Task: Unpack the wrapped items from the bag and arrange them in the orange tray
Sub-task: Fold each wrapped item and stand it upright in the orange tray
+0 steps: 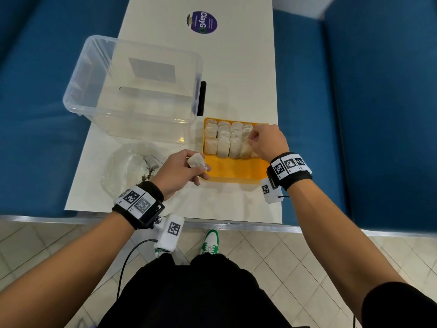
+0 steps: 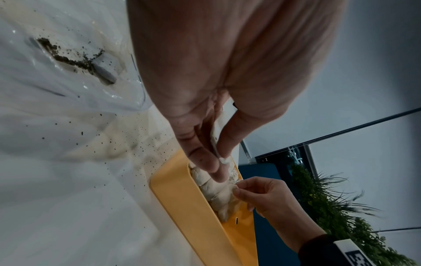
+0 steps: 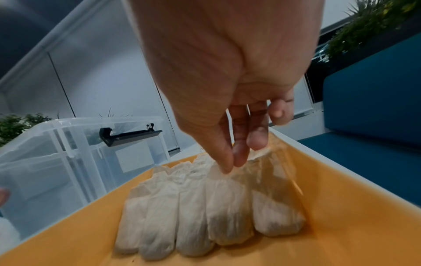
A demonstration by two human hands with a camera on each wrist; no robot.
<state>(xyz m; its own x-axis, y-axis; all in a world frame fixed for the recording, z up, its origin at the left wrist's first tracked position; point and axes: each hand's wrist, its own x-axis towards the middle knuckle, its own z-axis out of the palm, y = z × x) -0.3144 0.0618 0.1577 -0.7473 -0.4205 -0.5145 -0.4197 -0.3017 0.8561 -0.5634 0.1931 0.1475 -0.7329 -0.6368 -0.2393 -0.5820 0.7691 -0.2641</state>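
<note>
The orange tray (image 1: 234,170) sits on the white table and holds several paper-wrapped items (image 1: 223,139) in close rows along its far side. My right hand (image 1: 254,138) is down in the tray. Its thumb and forefinger pinch the top edge of one wrapped item (image 3: 227,207) in the near row; the right hand (image 3: 232,165) hides what lies behind it. Just left of the tray's near corner, my left hand (image 1: 192,168) grips another wrapped item (image 1: 196,162). The left wrist view shows this hand (image 2: 216,158) pinching that item (image 2: 215,133) above the tray's rim (image 2: 182,207).
The crumpled clear plastic bag (image 1: 128,166) lies left of the tray with dark crumbs inside and around it. A large clear plastic bin (image 1: 132,91) with a black latch stands behind the bag. A round purple sticker (image 1: 202,22) is on the far table. Blue seats flank the table.
</note>
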